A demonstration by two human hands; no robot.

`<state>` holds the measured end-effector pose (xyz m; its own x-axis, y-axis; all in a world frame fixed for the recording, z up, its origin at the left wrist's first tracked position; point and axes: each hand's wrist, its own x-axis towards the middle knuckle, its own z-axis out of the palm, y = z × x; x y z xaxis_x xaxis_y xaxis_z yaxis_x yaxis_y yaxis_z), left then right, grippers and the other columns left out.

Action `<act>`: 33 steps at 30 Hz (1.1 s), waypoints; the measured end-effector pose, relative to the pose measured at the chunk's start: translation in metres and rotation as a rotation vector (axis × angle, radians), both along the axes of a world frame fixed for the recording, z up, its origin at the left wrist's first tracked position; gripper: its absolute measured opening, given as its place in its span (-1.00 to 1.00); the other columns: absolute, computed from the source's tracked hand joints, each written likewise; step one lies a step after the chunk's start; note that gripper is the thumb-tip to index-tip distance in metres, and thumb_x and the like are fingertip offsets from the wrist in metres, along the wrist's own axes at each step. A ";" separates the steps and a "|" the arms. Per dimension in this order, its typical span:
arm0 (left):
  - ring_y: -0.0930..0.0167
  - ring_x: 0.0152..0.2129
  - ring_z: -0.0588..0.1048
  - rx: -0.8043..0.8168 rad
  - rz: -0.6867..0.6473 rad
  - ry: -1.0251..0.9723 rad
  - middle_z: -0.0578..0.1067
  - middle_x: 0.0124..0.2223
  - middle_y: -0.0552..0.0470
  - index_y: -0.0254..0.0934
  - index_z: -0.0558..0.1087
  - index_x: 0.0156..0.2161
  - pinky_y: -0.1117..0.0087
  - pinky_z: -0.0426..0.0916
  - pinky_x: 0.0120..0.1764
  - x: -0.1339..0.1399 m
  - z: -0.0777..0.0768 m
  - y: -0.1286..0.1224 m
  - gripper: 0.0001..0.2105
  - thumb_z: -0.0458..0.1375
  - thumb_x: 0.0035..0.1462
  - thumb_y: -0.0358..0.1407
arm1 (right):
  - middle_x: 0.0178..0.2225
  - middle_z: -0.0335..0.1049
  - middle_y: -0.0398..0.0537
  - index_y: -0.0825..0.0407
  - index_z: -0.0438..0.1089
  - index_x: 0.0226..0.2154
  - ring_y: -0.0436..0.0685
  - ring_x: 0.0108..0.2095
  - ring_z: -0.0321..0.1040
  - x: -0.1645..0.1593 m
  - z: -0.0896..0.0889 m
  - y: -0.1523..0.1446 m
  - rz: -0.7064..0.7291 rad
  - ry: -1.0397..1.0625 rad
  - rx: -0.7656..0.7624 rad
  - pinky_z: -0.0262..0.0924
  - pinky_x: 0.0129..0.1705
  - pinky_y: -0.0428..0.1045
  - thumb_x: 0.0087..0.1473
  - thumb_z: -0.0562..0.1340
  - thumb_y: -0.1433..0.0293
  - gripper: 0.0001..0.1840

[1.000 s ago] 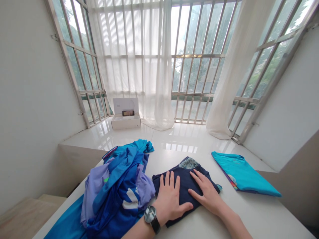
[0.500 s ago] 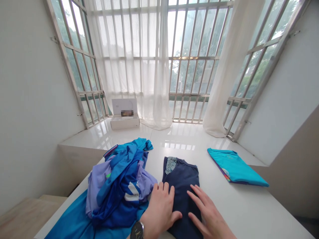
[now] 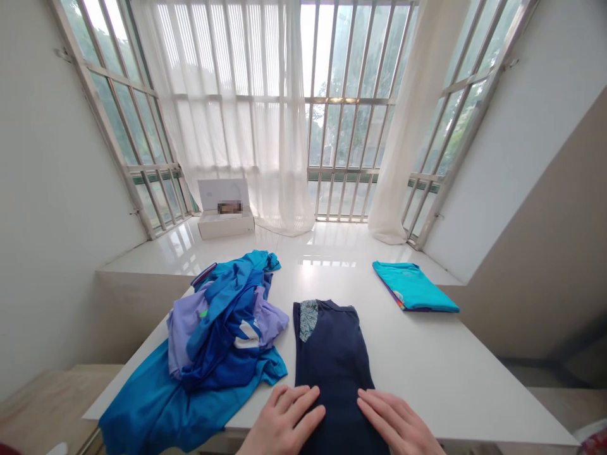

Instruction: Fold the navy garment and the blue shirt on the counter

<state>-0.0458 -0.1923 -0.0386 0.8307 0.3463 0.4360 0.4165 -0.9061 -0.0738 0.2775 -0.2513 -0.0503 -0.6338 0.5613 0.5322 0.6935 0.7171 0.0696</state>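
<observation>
A navy shirt (image 3: 332, 354) with a patterned patch at its upper left lies folded lengthwise on the white table (image 3: 427, 379). Its lower end reaches the front edge, at the bottom of the view. My left hand (image 3: 289, 417) rests on the shirt's left side, fingers stretched out. On the right side, the fingers of my right hand (image 3: 398, 420) lie flat on the cloth. Neither hand grips anything. To the left is a loose heap of blue and lilac clothes (image 3: 222, 341), partly hanging over the table's edge.
Toward the back right sits a folded turquoise garment (image 3: 417, 287). A white box (image 3: 226, 224) with its lid up stands on the window ledge (image 3: 284, 243) at the back left. Sheer curtains (image 3: 279, 126) hang before the barred windows.
My hands have moved down along the navy shirt toward the table's front edge. The view has shifted, so more of the table's front shows.
</observation>
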 end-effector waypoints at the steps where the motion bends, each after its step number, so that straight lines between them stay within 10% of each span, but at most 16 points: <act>1: 0.40 -0.05 0.46 0.015 -0.039 -0.046 0.51 0.13 0.05 -0.19 0.42 0.07 0.38 0.29 0.03 -0.001 0.001 -0.003 -0.72 0.04 0.33 -0.47 | 0.05 0.52 0.04 0.04 0.22 0.28 0.16 0.00 0.48 0.001 -0.002 -0.003 0.029 0.030 0.003 0.40 0.02 -0.04 0.30 0.07 0.31 -0.47; 4: 0.49 -0.25 0.47 0.021 -0.122 -0.114 0.58 -0.02 0.13 -0.16 0.46 -0.05 0.44 0.31 -0.05 -0.003 0.009 -0.009 -0.82 0.05 0.37 -0.40 | -0.04 0.58 -0.02 -0.05 0.37 0.15 0.12 -0.10 0.51 0.001 -0.005 -0.007 0.054 0.083 0.036 0.41 -0.03 -0.07 0.31 0.11 0.27 -0.60; 8: 0.32 0.04 0.41 0.028 -0.031 -0.043 0.44 0.20 -0.01 -0.16 0.37 0.13 0.32 0.23 0.12 0.002 0.023 -0.002 -0.62 0.12 0.24 -0.48 | 0.11 0.47 0.05 -0.02 0.33 0.20 0.21 0.10 0.41 -0.002 0.000 0.003 0.000 0.018 0.127 0.33 0.12 0.02 0.30 0.10 0.21 -0.53; 12: 0.27 0.06 0.42 -0.331 -0.024 -0.018 0.47 0.18 -0.01 -0.13 0.36 0.16 0.25 0.13 0.22 0.007 0.040 0.006 -0.53 0.19 0.11 -0.35 | 0.00 0.56 -0.03 -0.08 0.39 0.13 0.18 0.00 0.50 -0.006 0.006 0.009 0.062 0.132 -0.039 0.33 0.12 0.02 0.27 0.10 0.24 -0.58; 15: 0.39 -0.32 0.49 -0.666 0.137 -0.133 0.60 -0.24 0.10 -0.19 0.53 -0.20 0.39 0.29 -0.03 0.016 0.051 0.013 -0.81 0.06 0.24 -0.27 | -0.16 0.62 -0.01 -0.07 0.50 -0.08 0.18 -0.18 0.56 -0.015 0.015 0.008 -0.117 0.456 -0.318 0.42 -0.08 -0.02 0.26 0.07 0.20 -0.64; 19: 0.43 -0.51 0.37 -0.894 0.371 -0.294 0.49 -0.45 0.09 -0.29 0.48 -0.41 0.45 0.18 -0.44 0.037 0.056 0.038 -0.57 -0.07 0.35 -0.10 | -0.45 0.56 -0.02 0.00 0.50 -0.34 0.18 -0.43 0.46 -0.030 0.035 0.023 -0.524 0.723 -0.610 0.34 -0.39 -0.03 0.22 0.01 -0.02 -0.46; 27: 0.37 -0.49 0.44 -0.754 0.584 -0.292 0.46 -0.46 0.03 -0.25 0.37 -0.41 0.41 0.10 -0.43 0.051 0.050 0.068 -0.72 0.00 0.32 -0.19 | -0.64 0.36 -0.16 -0.06 0.24 -0.57 0.12 -0.54 0.31 -0.022 0.038 0.076 -0.700 0.764 -0.712 0.20 -0.43 -0.02 0.08 0.04 -0.09 -0.51; 33: 0.34 -0.48 0.48 -0.732 0.593 -0.253 0.48 -0.45 0.02 -0.22 0.41 -0.33 0.40 0.11 -0.45 0.045 0.058 0.038 -0.69 0.04 0.30 -0.04 | -0.27 0.59 -0.03 -0.04 0.45 -0.27 0.22 -0.20 0.49 -0.019 0.047 0.059 -0.461 0.785 -0.814 0.36 -0.12 -0.02 0.12 0.16 -0.05 -0.56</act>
<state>-0.0003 -0.1546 0.0192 0.3459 0.9341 0.0883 0.7455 -0.3308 0.5786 0.2584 -0.1923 -0.0032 0.0480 0.9964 0.0695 0.5458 0.0321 -0.8373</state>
